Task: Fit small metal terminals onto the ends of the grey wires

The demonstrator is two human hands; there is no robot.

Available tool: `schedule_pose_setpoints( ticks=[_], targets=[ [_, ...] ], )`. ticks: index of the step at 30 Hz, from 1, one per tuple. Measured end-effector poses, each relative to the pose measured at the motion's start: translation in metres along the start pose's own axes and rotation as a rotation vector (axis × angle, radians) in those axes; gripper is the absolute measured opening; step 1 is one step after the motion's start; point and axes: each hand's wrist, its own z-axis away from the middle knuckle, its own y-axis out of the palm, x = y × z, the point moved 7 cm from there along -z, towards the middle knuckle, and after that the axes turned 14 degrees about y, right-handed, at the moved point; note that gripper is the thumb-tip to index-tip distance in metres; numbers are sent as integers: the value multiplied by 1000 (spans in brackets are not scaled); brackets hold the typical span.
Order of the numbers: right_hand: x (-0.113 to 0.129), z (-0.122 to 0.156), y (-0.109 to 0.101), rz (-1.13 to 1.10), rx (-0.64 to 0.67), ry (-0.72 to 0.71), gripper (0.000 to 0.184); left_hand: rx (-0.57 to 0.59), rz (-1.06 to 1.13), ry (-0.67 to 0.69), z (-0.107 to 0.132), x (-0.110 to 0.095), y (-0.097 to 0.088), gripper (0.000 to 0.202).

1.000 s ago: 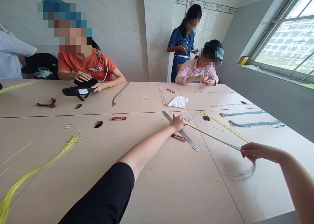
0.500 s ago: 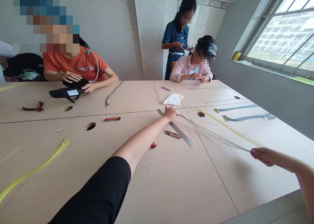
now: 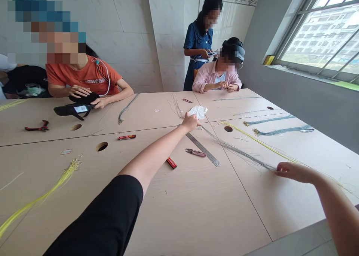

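My left hand (image 3: 190, 122) is stretched far across the table and pinches one end of a bundle of thin grey wires (image 3: 235, 151), near a crumpled white tissue (image 3: 198, 111). The bundle runs taut over the tabletop to my right hand (image 3: 291, 170), whose fingers are closed on its other end. A steel ruler (image 3: 202, 148) lies just under the left hand, with small pink snips (image 3: 195, 152) beside it.
Yellow wires (image 3: 260, 143) and two blue-grey bundles (image 3: 280, 130) lie to the right, more yellow wires (image 3: 42, 196) at left. Small red boxes (image 3: 171, 162) (image 3: 126, 137), red pliers (image 3: 36, 127) and table holes (image 3: 101, 146) are about. Three people are at the far side.
My left hand has slid farther away toward the tissue. The wire bundle has dropped lower and spread along the table; my right hand still grips its end. A red box came into sight.
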Motion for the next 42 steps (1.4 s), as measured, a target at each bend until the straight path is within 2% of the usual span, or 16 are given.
schedule_pose_setpoints(
  ticks=[1,3,5,8,10,14,15,17,20,22,30,33,35,38,40,42],
  targets=[
    [1,-2,3,109,10,52,21,15,-1,10,0,-2,2,29],
    [10,-4,1,278,-56,122,23,39,-4,29,0,-7,5,32],
    [40,-6,-2,283,-148,46,30,55,-8,45,0,-10,6,34],
    [110,-6,3,69,-193,-226,48,58,-18,55,0,-13,4,34],
    [155,-9,9,-91,-199,-339,61,56,-27,54,0,-14,0,33],
    [226,-24,23,-344,-160,-415,82,68,-46,78,1,-20,-5,35],
    [239,-27,27,-415,-109,-436,83,69,-51,83,2,-21,-5,36],
    [257,-33,34,-565,2,-458,74,74,-57,84,3,-22,-6,36],
    [269,-37,37,-672,94,-475,41,88,-77,93,5,-21,-4,36],
    [269,-36,37,-690,127,-486,30,87,-84,102,6,-21,-3,35],
    [256,-31,43,-852,368,-469,49,69,-48,112,4,-22,-3,37],
    [256,-30,45,-821,367,-399,63,57,-21,125,1,-27,-5,34],
    [257,-30,44,-715,313,-355,66,55,-16,131,0,-29,-7,34],
    [262,-28,41,-569,240,-352,53,69,-28,128,0,-31,-8,35],
    [265,-28,41,-541,255,-363,38,74,-29,126,1,-30,-8,35],
    [264,-28,44,-540,295,-359,33,69,-26,125,2,-29,-8,36]
  ],
)
